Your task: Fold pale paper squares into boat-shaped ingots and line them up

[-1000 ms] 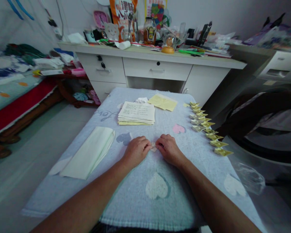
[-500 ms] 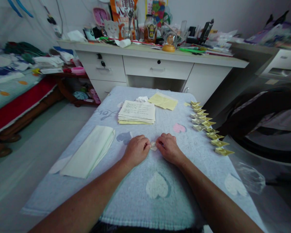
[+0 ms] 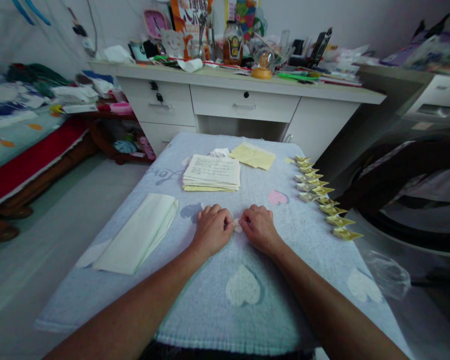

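Note:
Between my fingertips is a small piece of folded paper [image 3: 237, 227], mostly covered by them. My left hand [image 3: 213, 229] pinches its left side, and my right hand [image 3: 259, 227] pinches its right side. Both hands rest low over the cloth-covered table [image 3: 285, 290]. Beyond them lies a stack of handwritten paper sheets [image 3: 212, 172], with a yellow sheet [image 3: 253, 155] behind it to the right. Along the table's right edge stand several folded paper boats [image 3: 337, 220] in a slanting row.
A folded pale cloth or paper [image 3: 138, 235] lies at the left. Crumpled white tissue [image 3: 219, 153] sits behind the stack. A cluttered desk [image 3: 243, 107] stands beyond the table, a front-loading washer [image 3: 431, 107] at the right, and a bed [image 3: 33, 155] at the left.
My left hand has shifted slightly, its fingers raised a little more. The small folded paper shows less between my fingertips. Everything else looks the same.

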`<state>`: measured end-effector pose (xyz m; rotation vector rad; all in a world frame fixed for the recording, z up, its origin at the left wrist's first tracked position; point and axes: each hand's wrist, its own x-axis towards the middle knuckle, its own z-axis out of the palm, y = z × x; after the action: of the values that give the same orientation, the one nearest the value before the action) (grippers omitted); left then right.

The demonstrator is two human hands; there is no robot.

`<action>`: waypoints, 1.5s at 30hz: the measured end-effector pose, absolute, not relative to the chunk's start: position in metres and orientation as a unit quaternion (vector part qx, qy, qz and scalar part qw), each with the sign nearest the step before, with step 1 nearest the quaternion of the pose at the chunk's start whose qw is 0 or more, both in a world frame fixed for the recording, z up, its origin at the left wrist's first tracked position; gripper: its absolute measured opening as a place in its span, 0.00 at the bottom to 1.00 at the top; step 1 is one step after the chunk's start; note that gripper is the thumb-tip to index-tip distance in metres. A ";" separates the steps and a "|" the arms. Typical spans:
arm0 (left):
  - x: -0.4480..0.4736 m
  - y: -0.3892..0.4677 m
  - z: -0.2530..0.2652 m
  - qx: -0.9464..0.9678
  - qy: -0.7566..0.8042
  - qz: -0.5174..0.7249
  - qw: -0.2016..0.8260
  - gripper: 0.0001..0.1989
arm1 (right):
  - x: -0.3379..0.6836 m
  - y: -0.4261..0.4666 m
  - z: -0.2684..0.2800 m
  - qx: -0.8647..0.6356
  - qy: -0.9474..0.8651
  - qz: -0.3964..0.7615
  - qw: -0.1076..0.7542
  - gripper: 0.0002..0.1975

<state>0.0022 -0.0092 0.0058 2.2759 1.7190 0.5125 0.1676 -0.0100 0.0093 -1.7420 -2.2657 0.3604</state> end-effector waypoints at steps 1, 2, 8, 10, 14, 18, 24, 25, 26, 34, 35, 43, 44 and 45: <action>0.002 -0.010 0.006 0.775 0.595 0.176 0.118 0.05 | 0.167 -0.010 0.009 -0.604 -0.775 0.124 0.136 0.07; 0.002 -0.010 0.006 0.772 0.600 0.176 0.117 0.05 | 0.167 -0.010 0.008 -0.608 -0.771 0.125 0.143 0.07; 0.004 -0.010 0.006 0.767 0.604 0.170 0.134 0.04 | 0.167 -0.010 0.006 -0.616 -0.761 0.132 0.155 0.07; 0.004 -0.009 0.006 0.764 0.606 0.170 0.143 0.05 | 0.167 -0.009 0.006 -0.616 -0.761 0.134 0.152 0.06; 0.006 -0.007 0.004 0.755 0.611 0.179 0.159 0.07 | 0.168 -0.009 0.006 -0.605 -0.767 0.146 0.158 0.06; 0.005 -0.006 0.006 0.753 0.603 0.190 0.182 0.06 | 0.170 -0.009 0.007 -0.592 -0.770 0.168 0.169 0.06; 0.005 -0.006 0.007 0.743 0.601 0.213 0.205 0.07 | 0.172 -0.010 0.012 -0.583 -0.771 0.190 0.172 0.07; 0.004 -0.006 0.007 0.742 0.600 0.215 0.207 0.07 | 0.173 -0.010 0.013 -0.582 -0.773 0.190 0.170 0.07; 0.004 -0.006 0.007 0.741 0.600 0.216 0.210 0.07 | 0.173 -0.011 0.013 -0.581 -0.774 0.189 0.168 0.07; 0.005 -0.007 0.010 0.742 0.598 0.212 0.216 0.06 | 0.173 -0.011 0.012 -0.576 -0.778 0.187 0.166 0.10; 0.005 -0.007 0.010 0.743 0.598 0.210 0.216 0.06 | 0.173 -0.011 0.013 -0.575 -0.779 0.189 0.164 0.10; 0.003 -0.007 0.012 0.755 0.575 0.221 0.226 0.10 | 0.177 -0.012 0.014 -0.550 -0.774 0.226 0.218 0.08; 0.003 -0.007 0.012 0.756 0.567 0.227 0.235 0.10 | 0.178 -0.012 0.014 -0.543 -0.773 0.232 0.230 0.08; 0.002 -0.006 0.013 0.758 0.556 0.234 0.246 0.09 | 0.180 -0.012 0.014 -0.535 -0.773 0.239 0.242 0.07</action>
<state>0.0018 -0.0061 0.0126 2.0693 1.5180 0.6389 0.1796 -0.0118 0.0140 -1.4624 -2.1134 0.6535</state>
